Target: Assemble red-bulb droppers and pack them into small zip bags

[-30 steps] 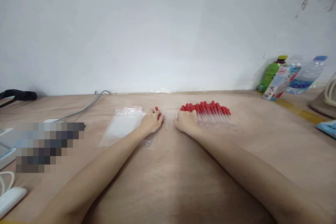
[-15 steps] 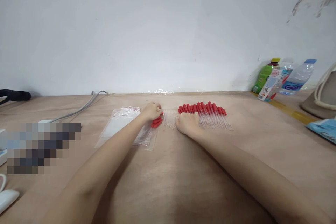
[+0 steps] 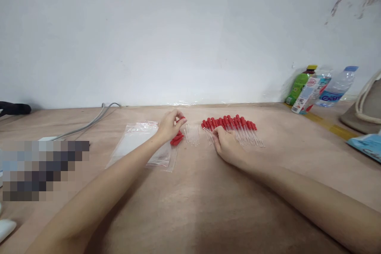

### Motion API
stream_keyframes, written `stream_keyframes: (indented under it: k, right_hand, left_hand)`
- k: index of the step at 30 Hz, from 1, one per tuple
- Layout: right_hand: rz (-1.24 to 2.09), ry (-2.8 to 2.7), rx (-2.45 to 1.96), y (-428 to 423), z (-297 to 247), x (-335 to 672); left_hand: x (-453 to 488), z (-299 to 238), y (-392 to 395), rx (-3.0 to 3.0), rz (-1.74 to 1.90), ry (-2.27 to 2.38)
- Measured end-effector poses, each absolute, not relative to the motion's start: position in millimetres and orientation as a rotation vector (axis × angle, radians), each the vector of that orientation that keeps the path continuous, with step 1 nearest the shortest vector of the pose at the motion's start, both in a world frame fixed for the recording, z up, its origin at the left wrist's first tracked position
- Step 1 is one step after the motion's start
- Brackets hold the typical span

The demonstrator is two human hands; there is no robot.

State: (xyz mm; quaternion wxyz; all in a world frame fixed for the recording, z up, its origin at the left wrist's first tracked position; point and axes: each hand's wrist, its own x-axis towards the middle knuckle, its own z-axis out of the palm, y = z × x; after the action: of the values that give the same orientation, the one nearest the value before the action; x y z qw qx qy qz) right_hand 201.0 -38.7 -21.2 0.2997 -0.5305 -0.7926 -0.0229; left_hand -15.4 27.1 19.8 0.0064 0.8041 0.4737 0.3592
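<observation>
A row of glass droppers with red rubber bulbs (image 3: 235, 125) lies on the brown table (image 3: 193, 198) near the wall. My right hand (image 3: 226, 143) pinches one dropper at the row's left end, lifting it off the table. My left hand (image 3: 169, 125) holds a red bulb between its fingertips, above a small heap of loose red bulbs (image 3: 177, 139). Between my hands lie several bare glass tubes (image 3: 192, 134). Clear zip bags (image 3: 139, 145) lie flat under my left wrist.
Three drink bottles (image 3: 315, 85) lean against the wall at the right, with a bag (image 3: 364, 107) and a blue packet (image 3: 367, 145) beside them. A grey cable (image 3: 86, 125) runs along the left, near a blurred-out patch and a white object (image 3: 4, 228).
My left hand rose from the table, leaving red bulbs in a heap and lifting one. My right hand went from pressing on the row to pinching up a single dropper.
</observation>
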Motion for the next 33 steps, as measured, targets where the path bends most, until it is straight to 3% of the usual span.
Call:
stream_keyframes:
  k: [9,16,33]
  right_hand:
    - [-0.085,-2.12,-1.076,-57,-41,211]
    - [-0.079,-2.166,-0.987,-73,-32,205]
    - [-0.022,-2.244,-0.905,-69,-35,205]
  left_hand:
    - [-8,-18,-47,2.15,1.058,1.017]
    - [-6,-31,-48,1.891,0.99,1.019]
    - [-6,-27,-52,2.016,0.928,1.016]
